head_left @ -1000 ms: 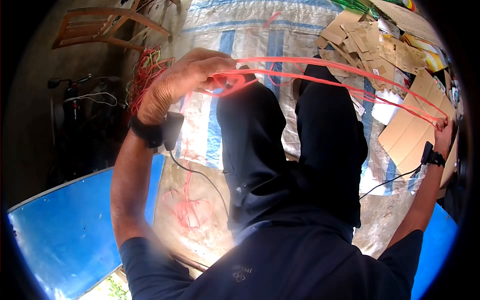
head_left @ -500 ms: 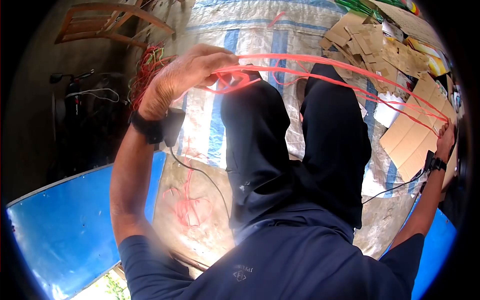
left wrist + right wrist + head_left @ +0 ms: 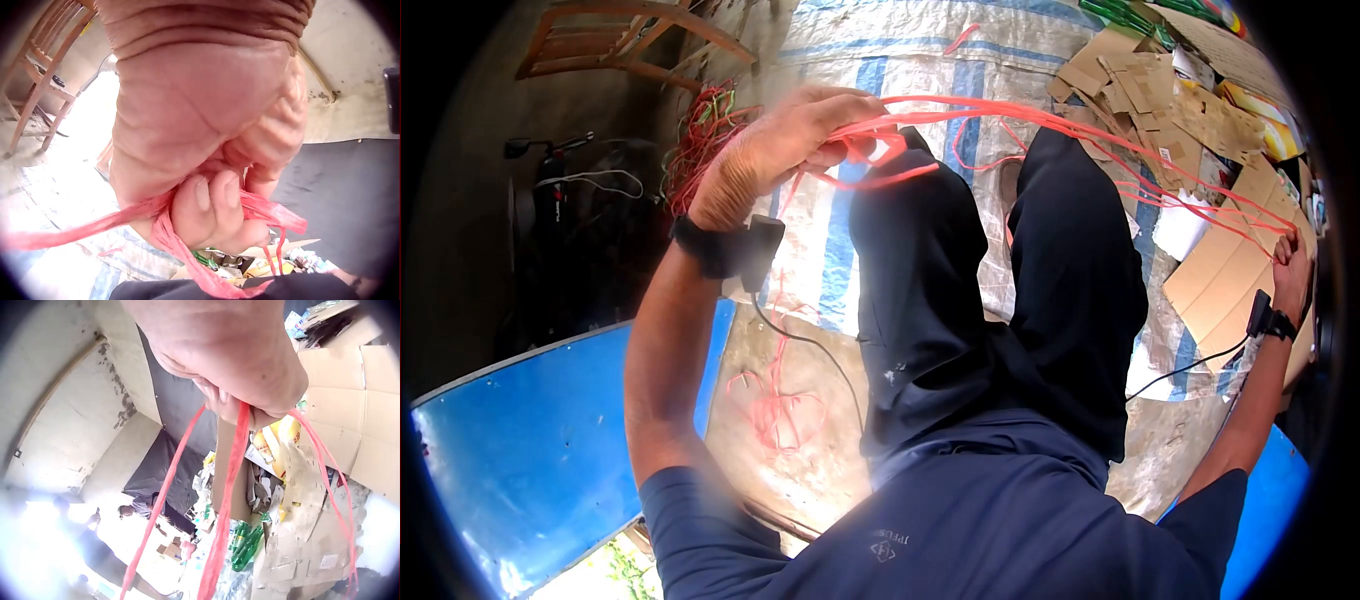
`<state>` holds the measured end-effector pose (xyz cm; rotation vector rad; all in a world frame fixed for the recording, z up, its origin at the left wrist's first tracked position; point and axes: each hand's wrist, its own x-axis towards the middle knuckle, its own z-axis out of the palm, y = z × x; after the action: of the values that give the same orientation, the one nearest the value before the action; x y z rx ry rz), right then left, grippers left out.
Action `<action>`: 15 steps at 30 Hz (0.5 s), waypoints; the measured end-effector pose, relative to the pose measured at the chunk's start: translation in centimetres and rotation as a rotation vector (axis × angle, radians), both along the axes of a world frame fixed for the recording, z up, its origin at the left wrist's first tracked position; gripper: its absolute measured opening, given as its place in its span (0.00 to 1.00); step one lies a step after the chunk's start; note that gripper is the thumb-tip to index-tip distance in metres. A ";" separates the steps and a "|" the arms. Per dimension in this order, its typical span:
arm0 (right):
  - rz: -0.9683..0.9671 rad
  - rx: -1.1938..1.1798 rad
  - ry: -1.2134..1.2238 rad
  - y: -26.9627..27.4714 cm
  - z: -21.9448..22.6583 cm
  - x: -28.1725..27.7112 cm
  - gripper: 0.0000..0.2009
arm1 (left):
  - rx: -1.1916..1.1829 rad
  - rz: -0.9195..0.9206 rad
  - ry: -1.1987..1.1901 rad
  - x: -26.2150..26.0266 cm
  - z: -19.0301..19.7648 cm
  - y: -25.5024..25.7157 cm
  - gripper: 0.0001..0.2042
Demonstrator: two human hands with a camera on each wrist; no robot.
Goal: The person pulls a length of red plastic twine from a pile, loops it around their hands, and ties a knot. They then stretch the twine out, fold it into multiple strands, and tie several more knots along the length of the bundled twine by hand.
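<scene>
Several strands of pinkish-red plastic twine (image 3: 990, 108) stretch across above the knees, from one hand to the other. My left hand (image 3: 805, 140) grips them at the left; in the left wrist view its fingers (image 3: 201, 212) curl round the twine (image 3: 78, 231), and a loop hangs below them. Far out to the right, my right hand (image 3: 1290, 265) holds the other end of the strands. Seen from the right wrist, that hand (image 3: 244, 369) has its fingers mostly hidden behind it, with twine (image 3: 228, 506) running out on both sides.
A loose pile of pink twine (image 3: 785, 420) lies on the floor near the left arm. A tangled red and green bundle (image 3: 700, 140) is beyond the left hand. Flattened cardboard (image 3: 1220, 270) and green bottles (image 3: 1125, 15) lie at right, a wooden chair (image 3: 635, 40) at upper left.
Near the left hand the strands have drawn closer together and their upper line bows more. Both hands keep their hold on the twine; the head view has shifted slightly.
</scene>
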<state>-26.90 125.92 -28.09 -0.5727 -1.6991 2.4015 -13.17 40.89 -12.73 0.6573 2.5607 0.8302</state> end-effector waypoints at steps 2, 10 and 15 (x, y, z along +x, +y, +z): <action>-0.026 -0.035 0.014 -0.4 0.0 -0.5 0.08 | 0.045 -0.158 0.108 0.0 -0.3 -0.1 0.29; 0.090 -0.153 0.054 12.6 -4.7 -4.4 0.09 | 0.399 0.475 -0.596 1.8 0.9 2.3 0.16; -0.084 -0.088 0.051 10.8 -3.0 -2.5 0.10 | 0.438 0.489 -0.495 2.6 0.1 1.7 0.19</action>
<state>-29.39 136.73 -31.10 -0.5781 -1.5248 2.4198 -10.58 42.55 -12.64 -0.0916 2.1076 1.5192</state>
